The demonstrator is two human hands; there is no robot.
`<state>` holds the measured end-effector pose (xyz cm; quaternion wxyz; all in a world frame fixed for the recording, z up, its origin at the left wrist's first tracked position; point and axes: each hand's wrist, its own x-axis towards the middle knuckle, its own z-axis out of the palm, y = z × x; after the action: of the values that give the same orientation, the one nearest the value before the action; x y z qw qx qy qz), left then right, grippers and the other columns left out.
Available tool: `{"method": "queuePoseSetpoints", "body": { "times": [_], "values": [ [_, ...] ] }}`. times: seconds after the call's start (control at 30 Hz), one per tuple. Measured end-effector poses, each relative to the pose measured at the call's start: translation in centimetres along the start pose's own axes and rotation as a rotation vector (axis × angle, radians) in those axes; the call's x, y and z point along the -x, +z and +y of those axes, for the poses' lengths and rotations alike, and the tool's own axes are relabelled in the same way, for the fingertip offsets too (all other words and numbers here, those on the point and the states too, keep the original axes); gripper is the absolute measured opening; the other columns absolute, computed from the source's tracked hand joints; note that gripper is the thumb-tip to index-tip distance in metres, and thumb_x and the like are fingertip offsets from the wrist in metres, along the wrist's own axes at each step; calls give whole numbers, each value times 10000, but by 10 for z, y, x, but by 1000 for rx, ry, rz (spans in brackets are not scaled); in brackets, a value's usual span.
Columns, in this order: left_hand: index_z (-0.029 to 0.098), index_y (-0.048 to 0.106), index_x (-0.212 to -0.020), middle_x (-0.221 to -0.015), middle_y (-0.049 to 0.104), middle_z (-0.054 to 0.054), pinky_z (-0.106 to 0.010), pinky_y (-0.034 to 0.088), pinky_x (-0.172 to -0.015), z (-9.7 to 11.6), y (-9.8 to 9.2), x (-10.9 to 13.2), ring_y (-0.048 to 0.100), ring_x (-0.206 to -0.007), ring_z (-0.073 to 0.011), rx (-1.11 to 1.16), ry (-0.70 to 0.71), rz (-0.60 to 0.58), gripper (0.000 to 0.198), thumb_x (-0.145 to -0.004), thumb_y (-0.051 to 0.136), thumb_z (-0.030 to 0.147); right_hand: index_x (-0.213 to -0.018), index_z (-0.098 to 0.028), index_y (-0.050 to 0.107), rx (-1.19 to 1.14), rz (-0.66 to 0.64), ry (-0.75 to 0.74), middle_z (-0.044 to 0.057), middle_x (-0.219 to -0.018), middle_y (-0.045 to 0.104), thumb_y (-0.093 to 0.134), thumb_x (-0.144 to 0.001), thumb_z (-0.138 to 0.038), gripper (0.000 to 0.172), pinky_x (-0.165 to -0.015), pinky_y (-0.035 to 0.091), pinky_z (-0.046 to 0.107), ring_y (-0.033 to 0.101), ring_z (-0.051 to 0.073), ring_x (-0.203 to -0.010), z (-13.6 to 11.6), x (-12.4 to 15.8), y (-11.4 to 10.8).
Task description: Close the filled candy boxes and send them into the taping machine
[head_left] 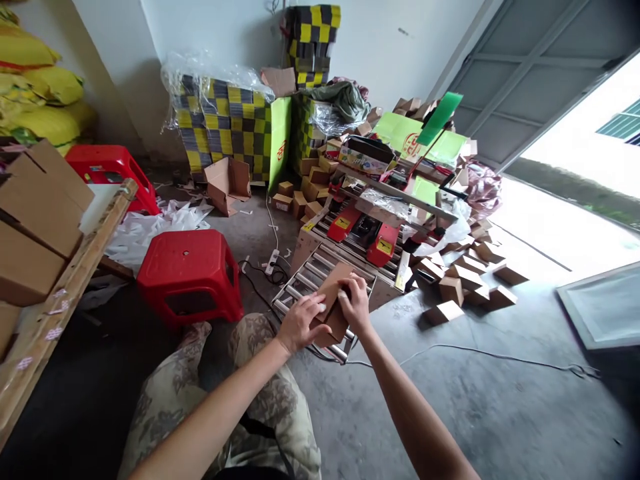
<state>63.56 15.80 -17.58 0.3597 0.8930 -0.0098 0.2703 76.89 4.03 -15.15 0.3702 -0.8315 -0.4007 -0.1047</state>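
A small brown cardboard box (332, 335) rests on the metal roller conveyor (299, 275) in front of my knees. My left hand (301, 323) is at the box's near left side, its fingers on a top flap and its thumb stretched along the near side. On the right, my right hand (355, 301) grips the box with its fingers bent over the top. A dark gap shows between the flaps, under the fingers. Just beyond the box stands a carton sealing machine with red side guides (384, 244). The box's far side is partly hidden by my hands.
Red plastic stools (186, 267) and a wooden-edged table with cartons (30, 247) stand at left. Small boxes lie heaped beside the machine (313, 187) and on the floor at right (450, 290). A power strip (272, 262) and a cable (480, 352) cross the floor.
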Motion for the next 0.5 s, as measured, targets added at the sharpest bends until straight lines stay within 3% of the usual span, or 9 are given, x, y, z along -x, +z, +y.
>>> {"method": "queuePoseSetpoints", "body": {
  "times": [0.1,0.2,0.3,0.4,0.5],
  "values": [
    [205,540,-1201,-1321,519,-94,-448,369,-1066,3,-6,-2,405,-1272,-253,-68,17,-79,416,-885,469,467,-1198,-188,506,22,40,13,125,-1383,353,370,-891,-264,345,-1086,255,540,264,275,-1331,-19,24,4],
    [192,521,-1221,-1359,486,-91,-437,348,-1087,4,-12,-5,361,-1305,-247,21,-18,-132,406,-899,457,431,-1415,-209,295,-51,-234,8,102,-1486,253,254,-950,-367,492,-1097,198,595,142,285,-1394,-31,48,2],
    [218,478,-1257,-1390,455,-75,-405,369,-1081,1,-16,-1,364,-1311,-231,195,-126,-173,430,-873,526,405,-1454,-217,206,-49,-481,-55,94,-1507,203,375,-911,-497,634,-1113,170,589,125,299,-1397,-19,51,-6],
    [240,496,-1214,-1298,536,-72,-352,482,-959,-5,-19,22,524,-1163,-199,347,-355,-54,329,-895,491,322,-1438,-188,260,37,-501,-121,120,-1494,222,577,-810,-462,755,-1114,204,571,171,316,-1384,18,20,-6],
    [236,558,-1111,-1188,596,-69,-314,530,-846,-14,-32,62,608,-1004,-181,418,-530,-10,237,-906,456,294,-1368,-117,393,101,-401,-60,166,-1445,322,626,-752,-294,682,-1113,236,534,233,327,-1362,60,-46,-3]
  ]
}}
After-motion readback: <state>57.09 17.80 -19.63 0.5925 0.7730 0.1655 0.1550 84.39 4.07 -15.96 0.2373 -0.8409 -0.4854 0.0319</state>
